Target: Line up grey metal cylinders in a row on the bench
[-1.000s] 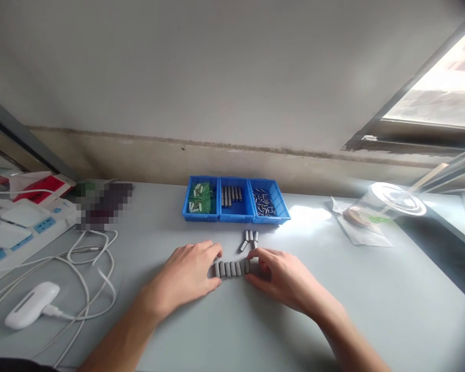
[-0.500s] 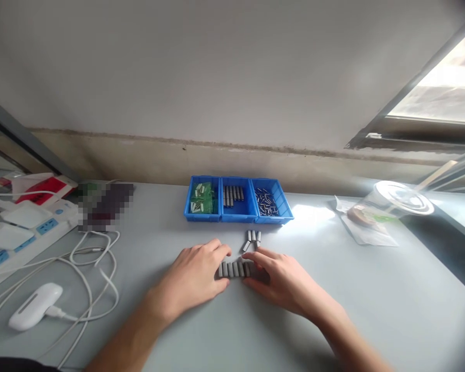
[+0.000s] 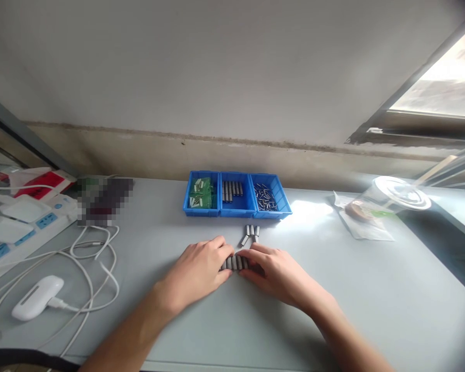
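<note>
A row of small grey metal pieces [image 3: 234,262], standing side by side, lies on the grey table between my two hands. My left hand [image 3: 199,268] closes thumb and fingers around the left end of the row. At the other end, my right hand [image 3: 277,271] grips the row the same way, its fingers hiding the pieces there. Just beyond my right fingertips lie several loose metal pieces [image 3: 251,231] of similar look. Farther back stand three joined blue bins: the left bin [image 3: 186,207] has green bags with light pieces, the middle bin [image 3: 238,212] dark metal cylinders, the right bin [image 3: 283,199] small shiny pins.
To the left are a white power strip [image 3: 58,209] with plugged chargers, looping white cables [image 3: 91,281] and a white oblong case [image 3: 37,298]. A clear plastic cup [image 3: 401,194] lies on a thin bag [image 3: 366,227] at the right. A wall rises behind the bins.
My hands have drawn closer together along the row, and my fingers cover more of its ends. The whole view has shifted slightly; the loose pieces and bins stay put.
</note>
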The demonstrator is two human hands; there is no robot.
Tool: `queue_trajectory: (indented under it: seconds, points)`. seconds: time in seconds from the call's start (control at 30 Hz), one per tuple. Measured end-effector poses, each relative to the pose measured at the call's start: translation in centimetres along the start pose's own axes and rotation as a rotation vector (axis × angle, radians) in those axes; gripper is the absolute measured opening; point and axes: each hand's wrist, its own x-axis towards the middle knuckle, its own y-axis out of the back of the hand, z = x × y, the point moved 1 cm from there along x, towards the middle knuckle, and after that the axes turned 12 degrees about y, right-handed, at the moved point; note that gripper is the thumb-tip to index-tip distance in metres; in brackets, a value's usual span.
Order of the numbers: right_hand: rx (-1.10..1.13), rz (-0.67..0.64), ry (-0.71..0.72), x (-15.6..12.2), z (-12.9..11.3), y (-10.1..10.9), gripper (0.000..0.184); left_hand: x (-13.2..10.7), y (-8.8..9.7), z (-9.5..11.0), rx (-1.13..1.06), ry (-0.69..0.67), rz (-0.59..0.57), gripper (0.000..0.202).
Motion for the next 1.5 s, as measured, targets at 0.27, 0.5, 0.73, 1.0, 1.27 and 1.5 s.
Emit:
queue_trajectory:
  seconds: [0.27,0.5,0.73,1.0,1.27,1.5]
  points:
    - [0.016,0.128,-0.088,-0.6,1.2,1.2,0.036,-0.3,0.6,0.4,-0.063,0.029,0.011,0.030]
    - [-0.158,0.164,-0.093,-1.4,2.8,1.4,0.031,0.2,-0.5,0.7,-0.045,-0.046,0.106,0.061]
    - [-0.151,0.127,-0.107,-1.1,2.6,1.3,0.029,0.7,-2.4,1.4,-0.022,-0.154,0.126,0.083]
    - [-0.110,0.127,-0.110,-1.8,2.9,1.6,0.031,0.4,-2.4,2.2,-0.064,-0.253,0.094,0.082]
    - [-0.073,0.081,-0.113,-1.1,3.0,0.9,0.030,0.5,-1.0,0.9,-0.008,-0.129,0.168,0.060]
    - [-0.033,0.020,-0.087,-1.3,2.5,1.4,0.026,0.3,0.0,0.4,0.012,-0.012,0.079,0.060]
